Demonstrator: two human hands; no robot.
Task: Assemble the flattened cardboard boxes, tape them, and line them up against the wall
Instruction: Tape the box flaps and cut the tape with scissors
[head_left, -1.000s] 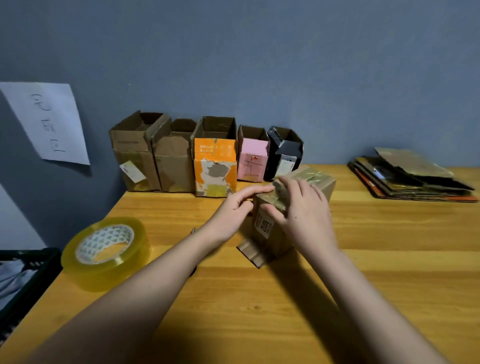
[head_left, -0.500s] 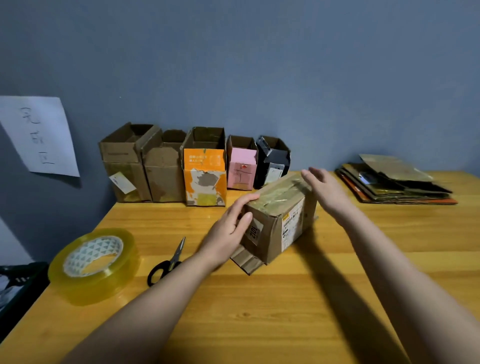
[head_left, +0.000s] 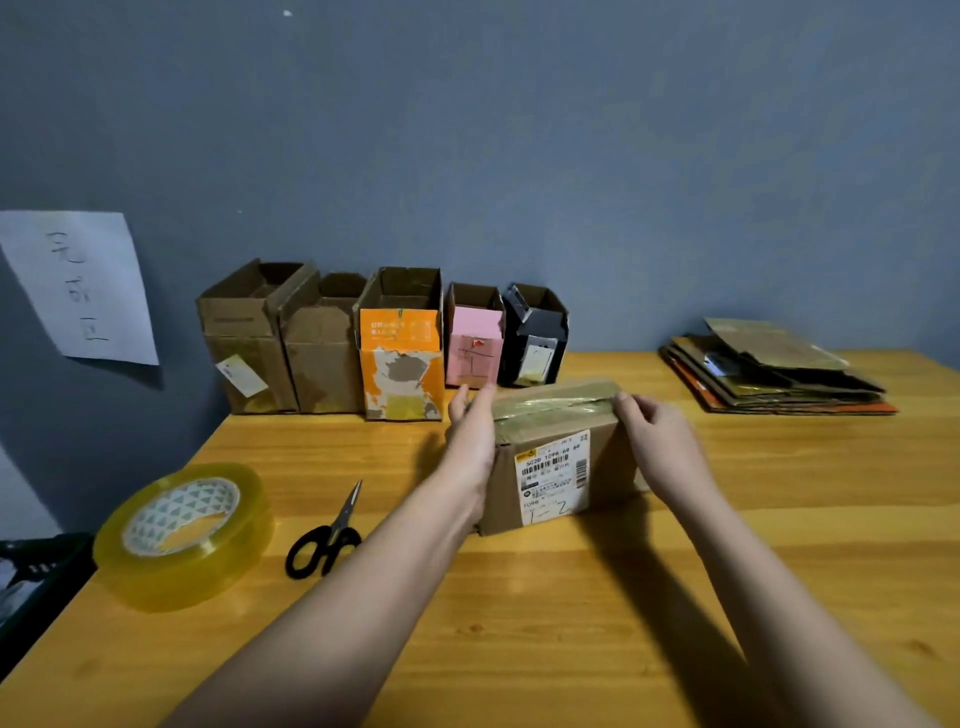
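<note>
Box (head_left: 558, 457) now stands square on the tabletop (head_left: 571, 623), taped seam up, no longer tilted. Left hand (head_left: 470, 441) presses flat; right hand (head_left: 657, 441) fingers curl over its edge. Placement in the row (head_left: 382, 338) remains.

No sleeves are being worn: both forearms are being shown bare, and the left hand (head_left: 470, 441) and right hand (head_left: 662, 449) are ungloved, ringless.
</note>
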